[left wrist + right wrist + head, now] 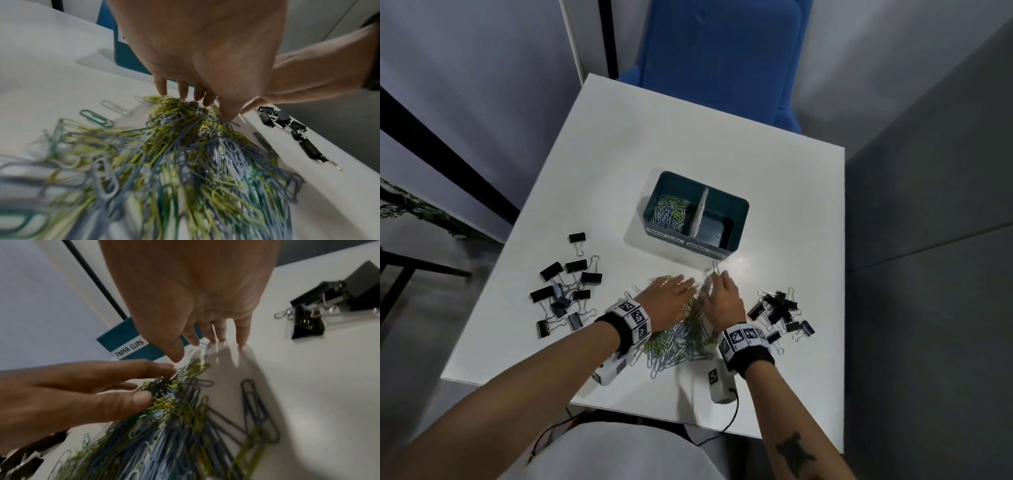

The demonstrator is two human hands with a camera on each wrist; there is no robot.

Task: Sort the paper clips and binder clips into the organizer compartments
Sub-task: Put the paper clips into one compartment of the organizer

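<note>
A pile of yellow, blue and green paper clips lies on the white table near me. My left hand lies flat on the pile's far left side, fingers straight. My right hand stands beside it, straight fingers pointing down onto the table and the pile's far edge. One loose paper clip lies just past its fingertips. Beyond them stands the teal organizer: its left compartment, labelled PAPER CLIPS, holds several paper clips, and its right compartment looks empty.
Several black binder clips lie scattered left of the pile, and another cluster of binder clips lies to its right. A blue chair stands past the table's far edge. Loose paper clips lie beside the pile.
</note>
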